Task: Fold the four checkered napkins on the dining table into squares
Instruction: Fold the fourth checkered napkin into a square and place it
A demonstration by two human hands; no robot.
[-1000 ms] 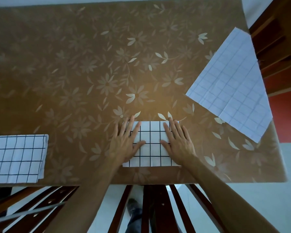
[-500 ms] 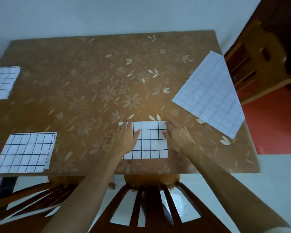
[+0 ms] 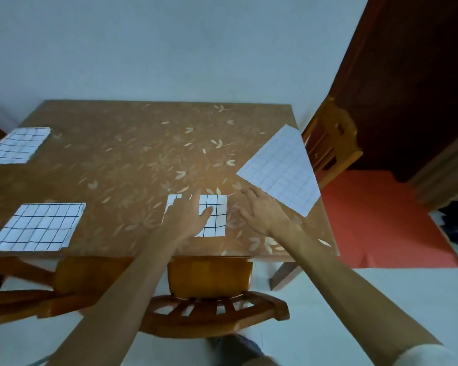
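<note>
last unfolded napkin (image 3: 280, 170) | soft, light, we'd pinch a corner | left hand (image 3: 185, 220) flat on folded napkin (image 3: 214, 217) | right hand (image 3: 259, 210) spread, empty

On the dining table (image 3: 132, 159) lie four napkins: a folded napkin (image 3: 214, 219) near the front edge, right of centre, with the left hand (image 3: 187, 220) flat on its left part; a second folded napkin (image 3: 39, 227) at the front left corner; a third folded napkin (image 3: 17, 146) behind it at the far left edge; the unfolded napkin (image 3: 280, 169) at the right edge (one corner overhanging); the right hand (image 3: 262, 211) lies between it and the front-centre napkin. A chair (image 3: 209, 294) stands before the table, another chair (image 3: 331, 138) to its right.
</note>
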